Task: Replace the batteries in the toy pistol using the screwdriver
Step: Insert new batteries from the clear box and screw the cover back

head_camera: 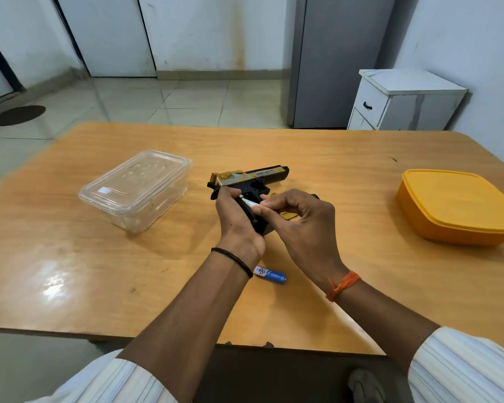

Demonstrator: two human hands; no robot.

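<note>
The black and gold toy pistol (253, 177) is in the middle of the table, barrel pointing right, its grip turned toward me. My left hand (235, 221) grips the pistol's handle from the left. A white battery (249, 202) lies in the open handle compartment, and my right hand (297, 221) pinches its end with thumb and fingertips. A second battery (270, 275), blue and white, lies on the table between my wrists. A gold piece (289, 215), likely the compartment cover, lies on the table under my right hand. No screwdriver can be made out.
A clear plastic box with lid (137, 189) stands left of the pistol. An orange lidded container (457, 206) sits at the right edge. The wooden table (99, 286) has bare surface near me. A white cabinet (402, 100) stands beyond the table.
</note>
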